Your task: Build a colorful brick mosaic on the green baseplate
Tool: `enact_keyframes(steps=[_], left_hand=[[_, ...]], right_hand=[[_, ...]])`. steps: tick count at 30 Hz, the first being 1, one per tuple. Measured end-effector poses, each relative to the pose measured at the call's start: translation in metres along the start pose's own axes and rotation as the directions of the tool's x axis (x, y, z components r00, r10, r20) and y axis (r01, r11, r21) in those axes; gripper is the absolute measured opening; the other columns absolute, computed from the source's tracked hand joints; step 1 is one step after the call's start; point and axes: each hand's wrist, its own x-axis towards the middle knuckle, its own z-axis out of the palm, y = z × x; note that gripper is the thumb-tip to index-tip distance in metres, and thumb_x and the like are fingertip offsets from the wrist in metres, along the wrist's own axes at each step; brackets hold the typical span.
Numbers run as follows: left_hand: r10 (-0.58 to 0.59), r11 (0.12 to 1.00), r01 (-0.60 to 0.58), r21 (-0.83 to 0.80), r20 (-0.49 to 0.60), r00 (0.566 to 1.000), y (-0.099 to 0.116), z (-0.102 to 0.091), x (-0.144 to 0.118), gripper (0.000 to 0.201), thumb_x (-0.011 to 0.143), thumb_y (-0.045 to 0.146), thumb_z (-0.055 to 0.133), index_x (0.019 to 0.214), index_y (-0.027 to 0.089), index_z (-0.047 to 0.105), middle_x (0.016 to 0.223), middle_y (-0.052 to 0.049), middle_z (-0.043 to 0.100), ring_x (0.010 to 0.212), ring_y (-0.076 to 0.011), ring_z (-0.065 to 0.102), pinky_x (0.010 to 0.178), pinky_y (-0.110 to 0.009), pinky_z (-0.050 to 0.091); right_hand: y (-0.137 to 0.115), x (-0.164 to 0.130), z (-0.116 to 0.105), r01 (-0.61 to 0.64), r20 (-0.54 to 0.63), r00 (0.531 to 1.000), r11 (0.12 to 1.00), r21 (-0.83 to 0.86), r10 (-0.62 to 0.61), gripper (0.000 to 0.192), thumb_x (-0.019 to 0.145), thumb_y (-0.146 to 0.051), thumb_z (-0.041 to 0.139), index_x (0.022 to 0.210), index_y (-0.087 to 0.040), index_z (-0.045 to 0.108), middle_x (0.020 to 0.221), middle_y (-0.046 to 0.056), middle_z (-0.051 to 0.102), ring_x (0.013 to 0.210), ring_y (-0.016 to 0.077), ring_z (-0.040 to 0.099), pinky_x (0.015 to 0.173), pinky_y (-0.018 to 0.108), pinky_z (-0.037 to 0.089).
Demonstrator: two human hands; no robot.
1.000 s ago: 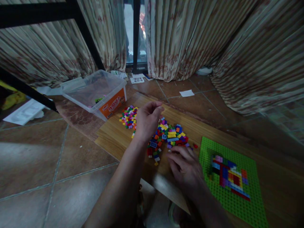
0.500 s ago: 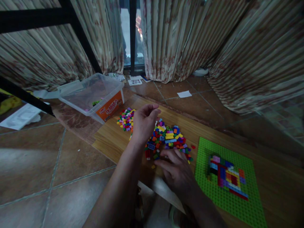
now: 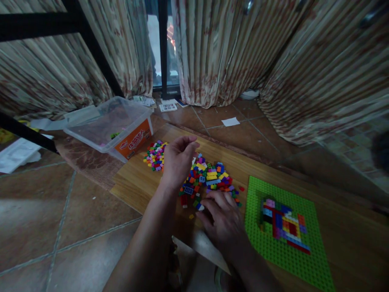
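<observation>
Lengthwise, pale-blue brick (image 3: pixel 213 182) runs roughly left-right

From where I stand the room is dim, its far side hung with striped curtains (image 3: pixel 212 52) that carry a faint reddish pattern and reach down to the floor (image 3: pixel 209 117). Between two of them a narrow window (image 3: pixel 154 44) shows pale, bluish light around a dark upright bar (image 3: pixel 163 48). Brown tiles (image 3: pixel 33 211) with lighter joints cover the ground, and a soft whitish shine lies on those at the near left. A black frame (image 3: pixel 94 56) cuts across the upper left in front of the cloth. A wooden table (image 3: pixel 136 180) runs slantwise across the middle, a brownish-red patterned rug (image 3: pixel 85 166) showing past its left end.
</observation>
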Motion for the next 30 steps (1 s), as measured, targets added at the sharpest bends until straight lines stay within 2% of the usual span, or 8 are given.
enact_keyframes(steps=[5,8,10,11,14,16,23,30], left_hand=[[-0.005,1.000,0.004,0.027,0.045,0.999,0.004,-0.001,-0.002,0.014,0.076,0.023,0.067,0.087,0.014,0.068,0.071,0.001,0.064,0.055,-0.0067,0.054,0.053,-0.017,0.043],[0.000,0.996,-0.020,0.082,0.238,0.971,0.005,0.001,-0.008,0.017,0.080,0.030,0.067,0.085,0.015,0.068,0.072,0.001,0.064,0.059,-0.0081,0.054,0.056,-0.018,0.043],[-0.041,0.988,-0.034,0.153,0.460,0.887,0.003,0.006,-0.015,0.020,0.083,0.035,0.065,0.081,0.015,0.067,0.071,0.001,0.063,0.063,-0.0096,0.054,0.058,-0.019,0.042],[-0.091,0.979,-0.030,0.201,0.562,0.822,0.001,0.010,-0.020,0.021,0.084,0.036,0.063,0.082,0.015,0.068,0.072,0.001,0.063,0.064,-0.0103,0.055,0.058,-0.020,0.042],[-0.173,0.970,0.003,0.242,0.681,0.711,-0.008,0.026,-0.037,0.018,0.085,0.033,0.062,0.087,0.015,0.067,0.077,0.000,0.065,0.069,-0.0122,0.057,0.062,-0.022,0.044],[-0.155,0.983,0.033,0.181,0.714,0.683,-0.013,0.037,-0.047,0.014,0.085,0.028,0.061,0.088,0.015,0.066,0.078,-0.001,0.065,0.072,-0.0126,0.058,0.066,-0.023,0.045],[-0.144,0.988,0.147,0.056,0.699,0.700,-0.020,0.058,-0.059,0.014,0.085,0.026,0.062,0.091,0.015,0.065,0.081,-0.002,0.066,0.070,-0.0119,0.060,0.069,-0.024,0.049],[-0.228,0.972,0.200,0.124,0.707,0.670,-0.020,0.065,-0.064,0.020,0.081,0.032,0.069,0.088,0.015,0.061,0.071,-0.001,0.067,0.065,-0.0112,0.062,0.060,-0.020,0.049]], right_hand=[[0.003,0.003,-0.008,-0.020,-0.112,0.993,0.997,0.072,0.028,0.009,0.091,-0.022,0.056,0.096,-0.022,0.064,0.103,0.007,0.065,0.096,0.0241,0.059,0.085,0.040,0.048],[0.014,0.004,-0.024,-0.083,-0.199,0.973,0.984,0.156,0.114,0.013,0.093,-0.023,0.054,0.104,-0.022,0.061,0.102,0.005,0.068,0.093,0.0199,0.063,0.082,0.033,0.050],[0.022,0.003,-0.036,-0.139,-0.245,0.951,0.970,0.198,0.187,0.015,0.093,-0.023,0.054,0.106,-0.023,0.061,0.097,0.004,0.070,0.087,0.0178,0.066,0.078,0.029,0.051],[0.025,0.003,-0.042,-0.170,-0.269,0.936,0.962,0.215,0.226,0.015,0.093,-0.023,0.054,0.106,-0.023,0.061,0.094,0.003,0.070,0.085,0.0174,0.066,0.077,0.029,0.051],[0.033,0.002,-0.055,-0.262,-0.305,0.886,0.919,0.295,0.350,0.014,0.091,-0.024,0.057,0.103,-0.024,0.064,0.095,0.002,0.070,0.086,0.0173,0.066,0.078,0.029,0.051],[0.036,0.000,-0.060,-0.300,-0.288,0.857,0.869,0.394,0.427,0.013,0.089,-0.025,0.059,0.100,-0.025,0.066,0.096,0.001,0.070,0.087,0.0167,0.066,0.079,0.029,0.051],[0.043,-0.002,-0.066,-0.270,-0.214,0.748,0.583,0.766,0.628,0.020,0.083,-0.031,0.068,0.102,-0.024,0.069,0.087,-0.001,0.070,0.080,0.0137,0.066,0.074,0.026,0.053],[0.046,-0.003,-0.074,-0.242,-0.162,0.713,0.456,0.857,0.683,0.012,0.076,-0.031,0.073,0.084,-0.021,0.073,0.078,0.000,0.072,0.073,0.0136,0.065,0.068,0.025,0.052]])
